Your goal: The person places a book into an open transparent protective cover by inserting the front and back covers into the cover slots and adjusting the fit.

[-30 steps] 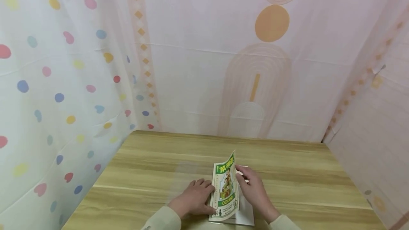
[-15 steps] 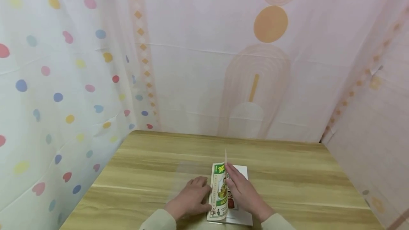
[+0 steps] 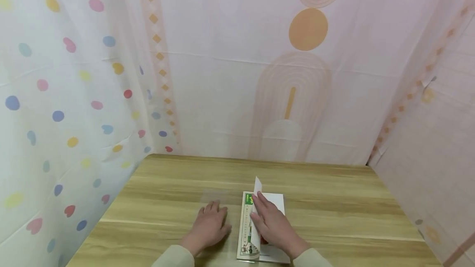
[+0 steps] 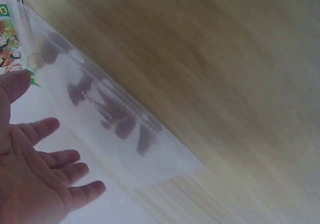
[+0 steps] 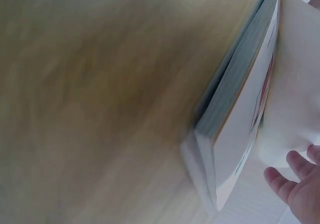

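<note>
A thick book lies on the wooden table, its green-and-cream illustrated cover bent up and curling to the left. My right hand presses with fairly straight fingers against the pale inner side of the raised cover, above the white first page. In the right wrist view, those fingertips touch the cover's inside beside the page block. My left hand lies just left of the book with its fingers spread. Beside it, in the left wrist view, stands a clear plastic sheet joined near the book's spine side.
The wood-grain table extends around the book. A pale curtain hangs along the back edge, with a dotted curtain at the left and another patterned one at the right.
My right hand has moved left, folding the cover over further and baring more of the white page. My left hand has come off the book's left edge and shifted left.
</note>
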